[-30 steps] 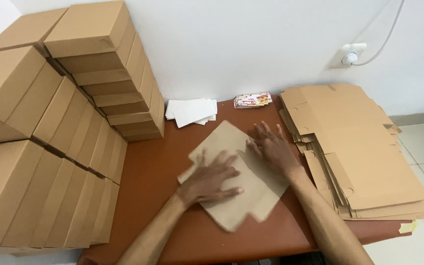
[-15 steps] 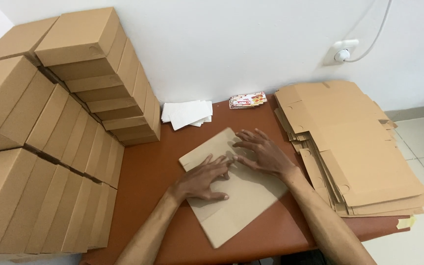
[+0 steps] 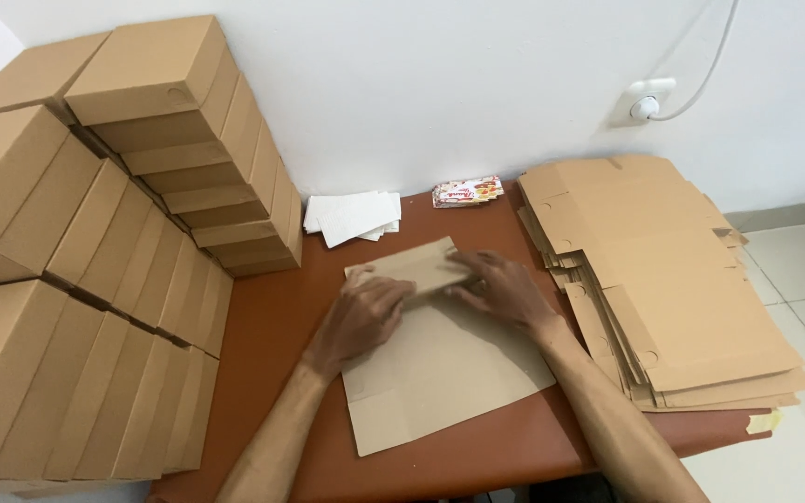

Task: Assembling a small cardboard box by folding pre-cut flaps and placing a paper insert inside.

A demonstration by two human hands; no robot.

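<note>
Since the earlier frame we raised the far flap of the cardboard blank (image 3: 440, 373); its long axis runs away from us. Left hand (image 3: 361, 317) and right hand (image 3: 505, 289) lie open, pressing the fold, between folded boxes (image 3: 95, 279) and flat blanks (image 3: 663, 279).

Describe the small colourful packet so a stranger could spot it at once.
Start at the brown table and go to its far edge against the white wall. The colourful packet lies between the white papers and the flat cardboard stack, the only red-and-white item there.
</note>
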